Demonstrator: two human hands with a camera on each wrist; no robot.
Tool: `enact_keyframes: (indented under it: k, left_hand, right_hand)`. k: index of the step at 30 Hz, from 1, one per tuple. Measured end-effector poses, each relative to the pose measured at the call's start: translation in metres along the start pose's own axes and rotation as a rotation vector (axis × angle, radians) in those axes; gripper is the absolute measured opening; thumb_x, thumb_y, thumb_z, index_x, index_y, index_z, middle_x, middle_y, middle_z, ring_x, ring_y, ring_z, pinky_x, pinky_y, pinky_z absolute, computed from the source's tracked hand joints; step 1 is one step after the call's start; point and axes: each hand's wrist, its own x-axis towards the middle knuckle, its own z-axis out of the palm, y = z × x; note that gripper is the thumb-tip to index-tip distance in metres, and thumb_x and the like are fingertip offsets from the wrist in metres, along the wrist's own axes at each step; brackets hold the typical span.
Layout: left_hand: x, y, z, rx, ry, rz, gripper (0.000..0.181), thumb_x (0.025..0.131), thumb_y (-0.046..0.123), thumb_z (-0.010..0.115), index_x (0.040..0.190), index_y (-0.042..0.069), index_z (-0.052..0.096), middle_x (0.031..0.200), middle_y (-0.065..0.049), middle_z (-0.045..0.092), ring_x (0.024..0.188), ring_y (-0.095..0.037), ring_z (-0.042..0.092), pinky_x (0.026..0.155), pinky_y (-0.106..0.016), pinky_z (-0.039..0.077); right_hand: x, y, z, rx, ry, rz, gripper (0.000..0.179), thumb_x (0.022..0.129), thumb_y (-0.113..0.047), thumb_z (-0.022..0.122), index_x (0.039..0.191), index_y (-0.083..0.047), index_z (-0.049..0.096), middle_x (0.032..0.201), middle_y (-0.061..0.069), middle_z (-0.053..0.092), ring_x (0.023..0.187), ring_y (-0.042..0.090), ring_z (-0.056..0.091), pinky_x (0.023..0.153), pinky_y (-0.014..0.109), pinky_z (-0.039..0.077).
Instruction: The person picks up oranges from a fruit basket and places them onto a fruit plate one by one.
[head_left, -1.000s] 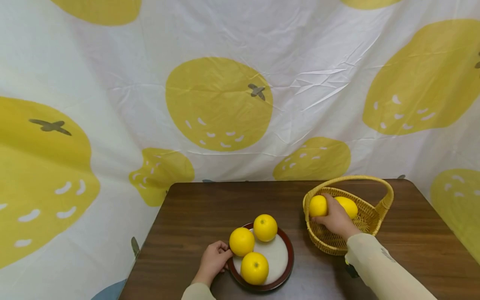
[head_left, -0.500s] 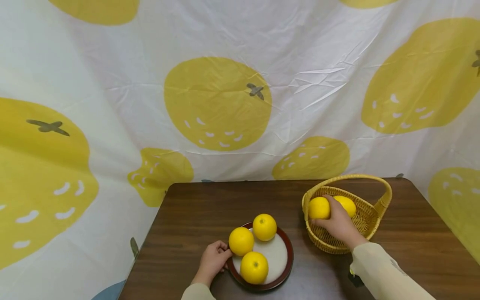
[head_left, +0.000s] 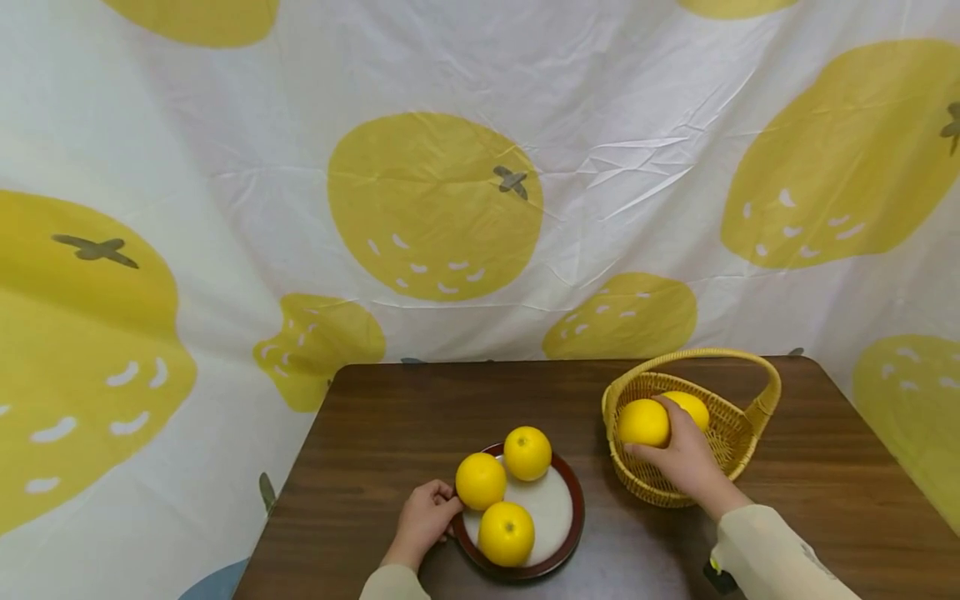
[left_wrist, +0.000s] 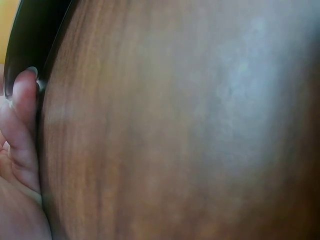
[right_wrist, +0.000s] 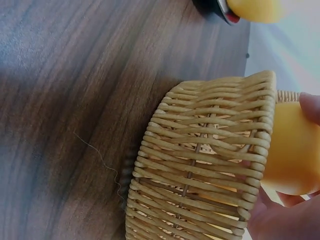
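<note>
Yellow fruit (head_left: 642, 423) has shifted, gripped in the right hand (head_left: 687, 457), left hand (head_left: 424, 520) pinching the plate (head_left: 553, 510)

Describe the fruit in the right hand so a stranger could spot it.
On the brown table, find the handled wicker basket. Toward its left side is a round yellow fruit; the right hand grips it, not the yellow neighbour behind it.

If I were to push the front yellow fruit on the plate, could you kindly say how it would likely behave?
The front yellow fruit would probably roll, as it looks nearly round. Its skin looks smooth, so it may be slightly slippery to grasp. The plate has a dark red rim that seems raised, which might stop it.
</note>
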Motion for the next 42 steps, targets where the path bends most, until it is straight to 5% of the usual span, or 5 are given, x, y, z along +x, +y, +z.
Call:
enact_keyframes:
  k: [19,42]
  left_hand:
    - [0.001,-0.001,0.0,0.001,-0.003,-0.01,0.024,0.087,0.024,0.072,0.095,0.003,0.065,0.061,0.002,0.056,0.048,-0.011,0.054,0.046,-0.027,0.05]
    - [0.002,-0.002,0.0,0.017,0.002,-0.003,0.024,0.087,0.025,0.072,0.095,0.003,0.065,0.061,0.002,0.057,0.049,-0.012,0.055,0.046,-0.027,0.051]
  right_hand:
    - [-0.011,-0.004,0.0,0.011,0.03,0.035,0.092,0.082,-0.038,0.082,0.148,0.004,0.034,0.137,0.029,0.048,0.116,0.043,0.055,0.091,0.054,0.049]
    - [-0.022,-0.018,0.007,0.036,-0.002,0.012,0.094,0.082,-0.037,0.082,0.151,0.003,0.033,0.148,0.031,0.04,0.126,0.046,0.05,0.099,0.061,0.045]
